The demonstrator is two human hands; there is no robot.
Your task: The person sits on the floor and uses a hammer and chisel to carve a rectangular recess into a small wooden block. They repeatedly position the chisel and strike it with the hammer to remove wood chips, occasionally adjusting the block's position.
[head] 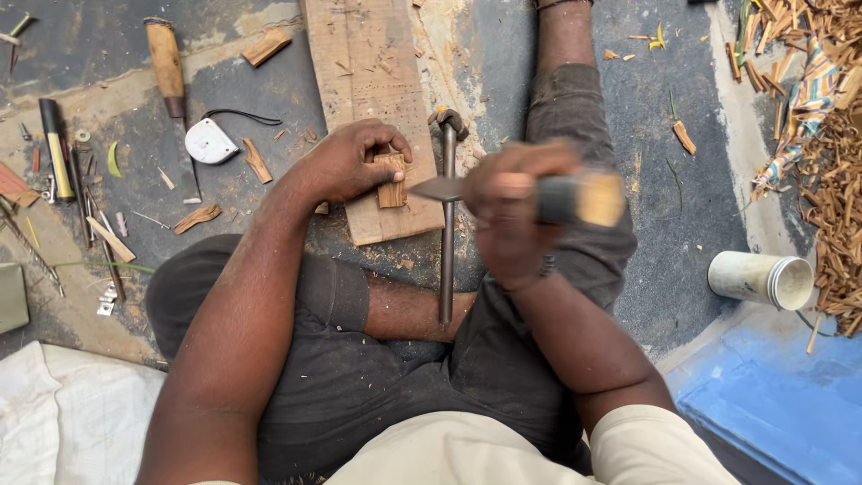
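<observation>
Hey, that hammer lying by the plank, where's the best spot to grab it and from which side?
Probably the long metal shaft of the hammer, near its lower end by the leg. It lies flat and runs straight toward the person, head at the far end. Come from above on its right side; the plank crowds its left, and the right hand, holding a chisel, hovers over the middle.

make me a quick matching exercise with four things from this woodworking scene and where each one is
Things:
1. small wood block
2. chisel
3. tape measure
4. white cup

Places:
A. lying on its side near the blue surface
B. in the grip of the right hand
C. held on the plank by the left hand
D. on the ground left of the plank

Pairs: 1-C, 2-B, 3-D, 4-A
</observation>
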